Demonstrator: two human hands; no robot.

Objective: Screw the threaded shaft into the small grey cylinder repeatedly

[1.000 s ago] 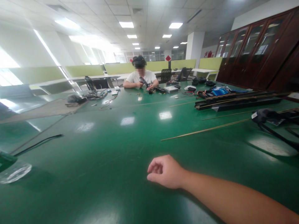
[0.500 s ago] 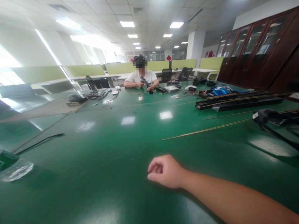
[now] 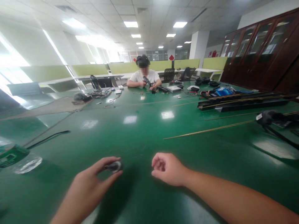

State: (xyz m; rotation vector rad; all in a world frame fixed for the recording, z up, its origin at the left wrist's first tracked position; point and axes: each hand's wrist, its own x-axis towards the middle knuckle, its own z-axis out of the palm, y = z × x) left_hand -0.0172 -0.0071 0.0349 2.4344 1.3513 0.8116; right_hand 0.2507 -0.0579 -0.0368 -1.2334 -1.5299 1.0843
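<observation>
My left hand is raised over the green table, pinching a small round object between thumb and fingers. That object has a pale grey rim and a darker middle; its kind is not clear. My right hand rests on its side on the tabletop. Its fingers are loosely curled, with a gap between thumb and forefinger, and nothing shows in them. The two hands are apart, facing each other.
A clear bottle with a green label lies at the left, near a black cable. Thin brass-coloured rods and black rails lie at the right. Across the table, another person handles a dark tool.
My left hand has come into view from the lower left with the small round object in it. My right hand keeps its curled pose; the view has shifted slightly.
</observation>
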